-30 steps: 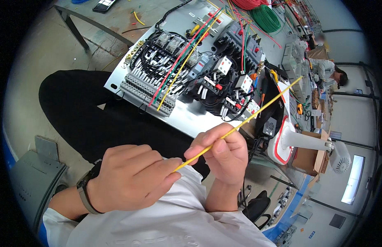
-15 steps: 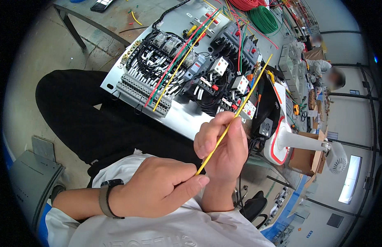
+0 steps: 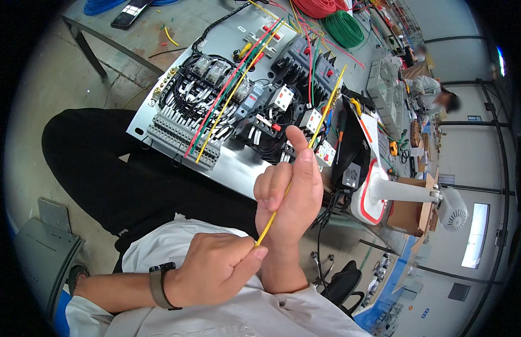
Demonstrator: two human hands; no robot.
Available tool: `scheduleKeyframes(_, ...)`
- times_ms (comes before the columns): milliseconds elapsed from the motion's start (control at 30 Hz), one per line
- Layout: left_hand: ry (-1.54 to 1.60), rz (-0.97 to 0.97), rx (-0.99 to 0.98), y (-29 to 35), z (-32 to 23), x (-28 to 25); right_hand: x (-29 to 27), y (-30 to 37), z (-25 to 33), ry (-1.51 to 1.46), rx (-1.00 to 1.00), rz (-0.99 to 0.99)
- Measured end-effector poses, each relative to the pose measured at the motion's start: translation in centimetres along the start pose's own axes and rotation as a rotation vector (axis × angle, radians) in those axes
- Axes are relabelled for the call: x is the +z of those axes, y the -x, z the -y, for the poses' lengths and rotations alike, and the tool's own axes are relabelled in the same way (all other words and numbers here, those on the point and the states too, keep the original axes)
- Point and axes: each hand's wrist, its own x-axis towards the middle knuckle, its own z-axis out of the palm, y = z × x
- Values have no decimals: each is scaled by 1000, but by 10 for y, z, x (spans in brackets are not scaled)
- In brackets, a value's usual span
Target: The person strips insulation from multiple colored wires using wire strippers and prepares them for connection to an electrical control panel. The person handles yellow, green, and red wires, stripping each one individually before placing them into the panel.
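A length of yellow wire (image 3: pixel 325 113) runs slantwise between my hands and on over the panel edge. Its near end is pinched between the thumb and fingers of my left hand (image 3: pixel 210 272), which wears a watch. Higher up, my right hand (image 3: pixel 286 194) is closed round the wire, its curled fingers on one side and thumb against it, while the forefinger sticks up. Beyond them lies a metal panel (image 3: pixel 235 180) carrying a grey terminal strip (image 3: pixel 179 140), bundled black wiring, relays and circuit breakers (image 3: pixel 305 62). Red, green and yellow wires lie across it.
On the workbench (image 3: pixel 182 17) are green (image 3: pixel 342 29) and red wire coils (image 3: pixel 314 7), plus a phone (image 3: pixel 131 13). A white fan (image 3: pixel 409 194) stands at the right, near a cardboard box (image 3: pixel 404 219). Another person (image 3: pixel 426 90) sits farther along the bench.
My right forefinger has lifted away from the wire. Both hands have shifted slightly left in view, still holding the wire, and the whole scene has shifted left with the head.
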Motion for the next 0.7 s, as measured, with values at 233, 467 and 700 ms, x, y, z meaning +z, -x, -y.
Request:
scheduleKeyframes(233, -53, 12, 32, 1, -7, -3, -8, -20, 12, 3, -85, -52)
scheduleKeyframes(467, -73, -5, 79, 10, -10, -6, -12, -83, 40, 91, -106, -64)
scheduleKeyframes(700, -213, 6, 155, 8, -1, -25, -23, -174, 63, 254, -176, -7)
